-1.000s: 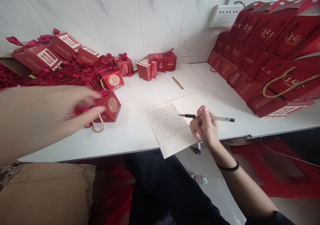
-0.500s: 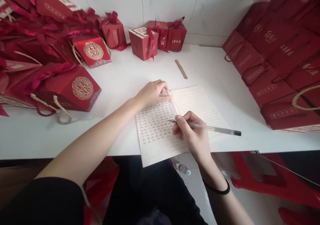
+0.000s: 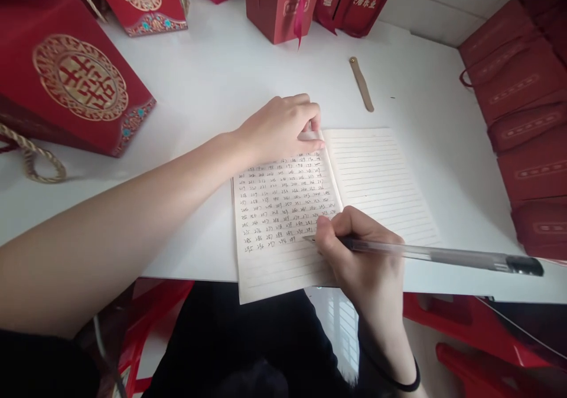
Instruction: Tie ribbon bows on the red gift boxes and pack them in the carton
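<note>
Evidently for control, a slim clear-plastic, black-ended pen (image 3: 443, 255) is pinched near its tip by the R hand (image 3: 370, 277), w/ an open, cream lined-paper notebook (image 3: 305, 179) below its fingers, prob. steadied vs. slipping by the half-open L hand (image 3: 283, 126).

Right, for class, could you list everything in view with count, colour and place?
Table: one, white, across the middle
Notebook: one, cream, open at the table's front
Pen: one, clear and dark, over the notebook
Strip: one, tan, beyond the notebook
Emblem boxes: two, red and gold, left
Ribboned boxes: at least three, red, back
Stacked boxes: several, red, right
Wall: one, grey, upper right
Plastic frames: count unclear, red, below
Cables: two, pale, lower left and right
Wristband: one, black, lower right
Trousers: one pair, dark, bottom middle
Sleeve: one, black, lower left
Left grip: one, bare, on the notebook
Right grip: one, bare, around the pen
</note>
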`<state>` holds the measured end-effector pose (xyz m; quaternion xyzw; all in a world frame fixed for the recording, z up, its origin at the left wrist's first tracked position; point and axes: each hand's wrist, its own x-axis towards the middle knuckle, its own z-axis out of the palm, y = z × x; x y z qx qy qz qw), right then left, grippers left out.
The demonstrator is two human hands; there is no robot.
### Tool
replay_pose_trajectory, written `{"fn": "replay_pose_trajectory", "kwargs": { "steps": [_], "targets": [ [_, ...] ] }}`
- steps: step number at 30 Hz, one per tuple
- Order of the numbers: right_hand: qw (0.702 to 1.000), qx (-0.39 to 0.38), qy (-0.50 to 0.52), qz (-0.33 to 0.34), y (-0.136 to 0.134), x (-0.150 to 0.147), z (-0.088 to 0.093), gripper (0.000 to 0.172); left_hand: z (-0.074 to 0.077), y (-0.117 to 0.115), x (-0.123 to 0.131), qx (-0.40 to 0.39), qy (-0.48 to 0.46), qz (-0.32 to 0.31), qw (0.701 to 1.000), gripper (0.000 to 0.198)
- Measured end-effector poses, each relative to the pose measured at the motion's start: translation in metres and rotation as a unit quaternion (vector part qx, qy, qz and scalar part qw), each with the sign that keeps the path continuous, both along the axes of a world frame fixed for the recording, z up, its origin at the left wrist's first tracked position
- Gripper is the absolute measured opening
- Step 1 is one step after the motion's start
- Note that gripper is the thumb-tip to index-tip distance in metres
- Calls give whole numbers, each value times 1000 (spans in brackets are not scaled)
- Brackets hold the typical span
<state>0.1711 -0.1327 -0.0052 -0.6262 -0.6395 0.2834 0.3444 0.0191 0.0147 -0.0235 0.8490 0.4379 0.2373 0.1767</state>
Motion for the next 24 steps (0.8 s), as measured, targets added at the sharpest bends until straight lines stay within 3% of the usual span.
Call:
{"fn": "replay_pose_trajectory", "kwargs": {
  "steps": [10, 24],
  "targets": [
    [998, 0, -56, -4, -3, -1, 4, 31, 5, -2, 2, 1, 40, 8, 999, 22],
    [999, 0, -35, -18, -4, 2, 1, 33, 5, -2, 2, -15, 26, 8, 1000, 23]
  ]
}}
